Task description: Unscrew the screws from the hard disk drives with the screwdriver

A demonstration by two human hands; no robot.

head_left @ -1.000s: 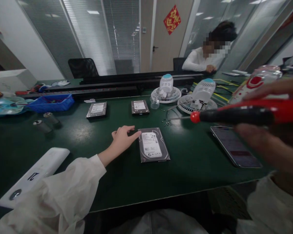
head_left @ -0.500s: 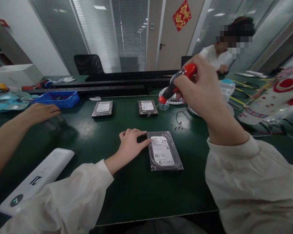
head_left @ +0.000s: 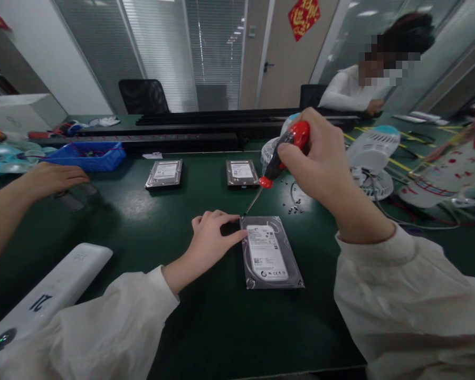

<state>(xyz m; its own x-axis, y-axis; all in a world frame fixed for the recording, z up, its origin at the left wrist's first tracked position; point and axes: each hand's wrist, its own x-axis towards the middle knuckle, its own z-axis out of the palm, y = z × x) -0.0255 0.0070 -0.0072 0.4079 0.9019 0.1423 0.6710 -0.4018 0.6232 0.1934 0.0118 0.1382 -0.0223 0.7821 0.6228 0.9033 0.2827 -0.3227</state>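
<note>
A hard drive (head_left: pixel 269 252) lies label-up on the green table (head_left: pixel 206 316) in front of me. My left hand (head_left: pixel 211 240) rests beside its left edge, fingers spread and fingertips touching the drive's far left corner. My right hand (head_left: pixel 319 158) is closed around a red and black screwdriver (head_left: pixel 282 154). The screwdriver slants down to the left, and its thin tip sits at the drive's far left corner.
Two more hard drives (head_left: pixel 164 173) (head_left: pixel 241 172) lie farther back. Loose screws (head_left: pixel 295 207) and small fans (head_left: pixel 370 155) are at the right. A white device (head_left: pixel 43 301) lies at the left. Another person's hand (head_left: pixel 49 178) rests at far left near a blue bin (head_left: pixel 87 155). A person (head_left: pixel 360 87) sits across.
My right hand brought the screwdriver from the far right across and down until its tip reached the drive's corner. Another person's arm came in at the left. My left hand stayed by the drive.
</note>
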